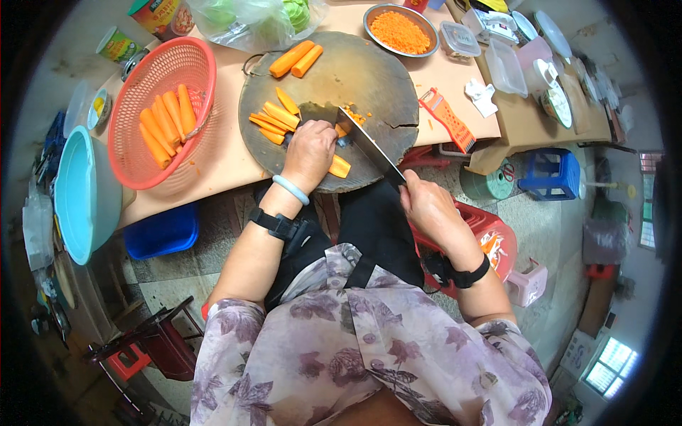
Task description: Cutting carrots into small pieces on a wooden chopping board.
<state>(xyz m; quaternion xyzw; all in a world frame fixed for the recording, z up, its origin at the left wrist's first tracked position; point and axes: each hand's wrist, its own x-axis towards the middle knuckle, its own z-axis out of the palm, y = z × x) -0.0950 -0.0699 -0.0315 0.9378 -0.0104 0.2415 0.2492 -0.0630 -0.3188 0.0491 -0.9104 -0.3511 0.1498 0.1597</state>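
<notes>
A round wooden chopping board [362,71] carries halved carrots [290,57] at the back, sliced carrot sticks [273,119] at the left, small diced bits beside the blade and a flat carrot slab [339,167] near the front. My left hand [310,153] has its fingers curled on a carrot piece [341,130] at the blade's left side, its fingertips partly hidden. My right hand [426,207] grips the handle of a broad knife [371,148], whose blade slants up and left across the board.
A red basket of carrots [121,128] and a turquoise basin [78,199] sit left. Behind are a bagged leafy vegetable [295,14] and a bowl of diced carrot [400,34]. An orange grater [449,121] lies right, near plastic containers [506,67]. Red stools [497,234] stand below.
</notes>
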